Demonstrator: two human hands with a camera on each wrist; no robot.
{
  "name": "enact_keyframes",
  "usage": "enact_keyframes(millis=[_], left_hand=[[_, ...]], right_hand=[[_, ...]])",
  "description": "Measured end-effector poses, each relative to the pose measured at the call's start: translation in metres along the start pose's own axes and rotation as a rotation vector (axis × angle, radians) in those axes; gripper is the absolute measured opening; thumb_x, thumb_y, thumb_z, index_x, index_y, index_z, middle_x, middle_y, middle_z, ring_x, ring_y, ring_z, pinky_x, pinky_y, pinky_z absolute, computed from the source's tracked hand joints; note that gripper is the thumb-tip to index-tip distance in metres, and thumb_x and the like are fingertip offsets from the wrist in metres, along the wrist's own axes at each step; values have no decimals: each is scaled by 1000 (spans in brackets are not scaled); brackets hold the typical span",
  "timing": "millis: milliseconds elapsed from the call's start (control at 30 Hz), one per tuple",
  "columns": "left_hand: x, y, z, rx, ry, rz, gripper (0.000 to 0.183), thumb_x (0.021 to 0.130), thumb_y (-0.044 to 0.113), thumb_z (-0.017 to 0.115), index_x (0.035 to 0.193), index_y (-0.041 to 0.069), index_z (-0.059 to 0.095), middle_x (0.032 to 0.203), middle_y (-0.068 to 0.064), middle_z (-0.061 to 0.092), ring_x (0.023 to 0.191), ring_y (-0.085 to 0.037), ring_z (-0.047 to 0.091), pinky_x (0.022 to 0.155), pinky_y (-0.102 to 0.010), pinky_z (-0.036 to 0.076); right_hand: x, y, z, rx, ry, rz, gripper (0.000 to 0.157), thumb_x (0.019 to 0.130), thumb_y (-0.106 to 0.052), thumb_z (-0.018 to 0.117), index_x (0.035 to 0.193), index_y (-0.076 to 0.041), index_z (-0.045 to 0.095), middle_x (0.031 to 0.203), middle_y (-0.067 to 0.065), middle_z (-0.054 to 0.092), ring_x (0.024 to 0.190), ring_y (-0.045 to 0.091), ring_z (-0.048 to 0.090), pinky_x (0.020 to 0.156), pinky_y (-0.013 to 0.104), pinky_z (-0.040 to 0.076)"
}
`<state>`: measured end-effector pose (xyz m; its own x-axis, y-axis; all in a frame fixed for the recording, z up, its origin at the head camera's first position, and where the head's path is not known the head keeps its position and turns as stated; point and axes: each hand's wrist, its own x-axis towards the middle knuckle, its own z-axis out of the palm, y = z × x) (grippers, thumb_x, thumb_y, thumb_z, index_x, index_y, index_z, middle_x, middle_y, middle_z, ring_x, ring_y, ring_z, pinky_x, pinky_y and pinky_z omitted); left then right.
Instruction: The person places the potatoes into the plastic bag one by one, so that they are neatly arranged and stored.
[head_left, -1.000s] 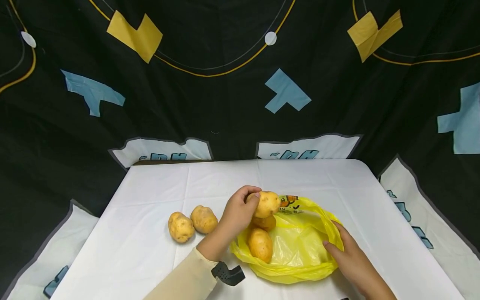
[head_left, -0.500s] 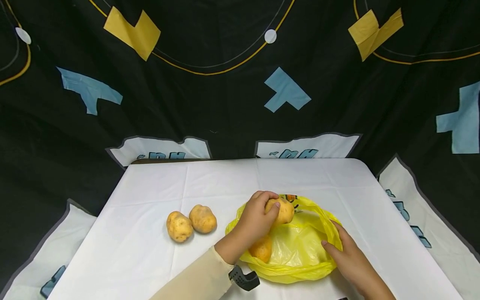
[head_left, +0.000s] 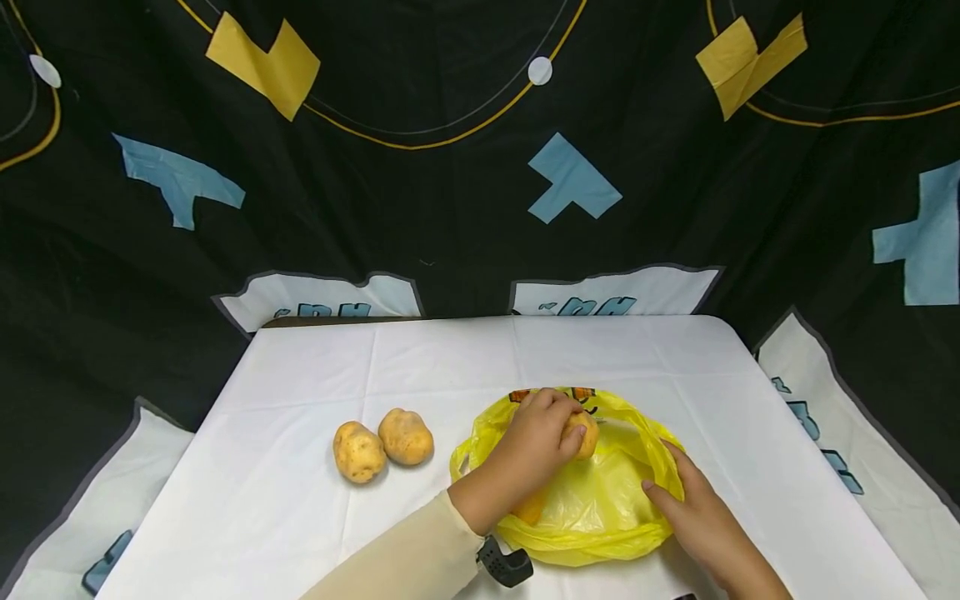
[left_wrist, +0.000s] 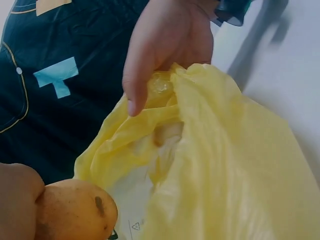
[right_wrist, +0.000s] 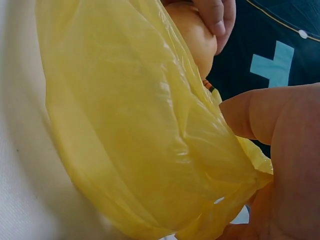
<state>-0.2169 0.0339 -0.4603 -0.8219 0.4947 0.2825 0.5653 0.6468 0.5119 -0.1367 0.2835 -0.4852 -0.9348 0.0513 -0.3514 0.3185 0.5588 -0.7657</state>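
Note:
My left hand [head_left: 534,446] grips a yellow-brown potato [head_left: 587,437] over the mouth of a yellow plastic bag [head_left: 618,546]. In the left wrist view that potato [left_wrist: 77,210], with a dark spot on its skin, is beside the bag's opening. The right hand [head_left: 697,510] pinches the bag's right rim, thumb inside, and keeps the mouth spread. Part of another potato [head_left: 531,507] shows inside the bag, below my left wrist; the left forearm hides the rest of that side. Two more potatoes [head_left: 360,452] [head_left: 406,437] sit side by side on the table, left of the bag.
A white cloth covers the table [head_left: 292,375]. Behind it hangs a black curtain [head_left: 420,217] with yellow and blue shapes. A black strap [head_left: 506,565] is around the left wrist.
The left hand has carried its potato rightward and lower, from the bag's left rim to over its mouth. The right hand keeps its place on the rim.

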Motion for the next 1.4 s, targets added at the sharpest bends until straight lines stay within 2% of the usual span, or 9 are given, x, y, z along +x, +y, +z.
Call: enact_keyframes(millis=[67,233,367,700,900,1133,1267,1400], left_hand=[[0,1,3,77,1,36,32,108,37,59,131,17,68,132,-2,62,126,-23,56,110,-40,48],[-1,1,12,277,19,113,27,107,35,58,124,20,72,124,1,66,113,-22,59,100,-41,51],[-3,1,16,310,4,132,26,107,34,57,124,21,73,120,1,67,108,-21,58,95,-39,51],[-9,-6,16,189,-25,49,36,105,45,60,132,21,69,132,2,65,122,-21,58,108,-42,46],[-10,-8,15,176,-25,38,39,105,48,60,133,23,68,132,3,64,123,-21,57,109,-43,44],[-8,-12,5,33,-42,5,43,105,49,60,135,20,66,134,3,60,129,-20,54,114,-44,41],[-7,-14,-1,19,-29,8,43,104,49,63,136,21,65,134,4,58,127,-18,55,110,-43,44],[-7,-15,-7,-25,-13,9,42,103,46,65,136,20,65,133,2,57,125,-18,57,108,-41,48]], right_hand=[[-1,0,0,-3,0,0,88,106,-42,59,170,-18,3,175,21,7,159,49,6,121,74,12],[-1,0,1,-5,-3,-4,87,106,-41,59,170,-18,3,175,21,7,159,49,6,122,73,12],[-2,2,2,-8,-6,3,88,106,-42,59,170,-18,3,175,21,6,159,49,6,122,73,12],[-6,3,4,-23,-3,-11,84,106,-40,60,169,-17,9,175,20,10,159,48,9,122,73,13],[-5,4,4,-25,-12,6,87,106,-41,59,170,-18,4,175,20,6,159,48,5,121,74,12],[-3,3,5,-21,8,-30,86,106,-40,59,170,-17,4,175,19,10,160,47,8,122,72,13],[-2,2,5,-16,28,-62,85,107,-36,59,170,-16,5,174,21,11,159,48,8,122,73,13],[-2,2,5,-6,29,-58,86,107,-35,59,170,-17,4,174,22,10,159,49,7,121,74,13]])
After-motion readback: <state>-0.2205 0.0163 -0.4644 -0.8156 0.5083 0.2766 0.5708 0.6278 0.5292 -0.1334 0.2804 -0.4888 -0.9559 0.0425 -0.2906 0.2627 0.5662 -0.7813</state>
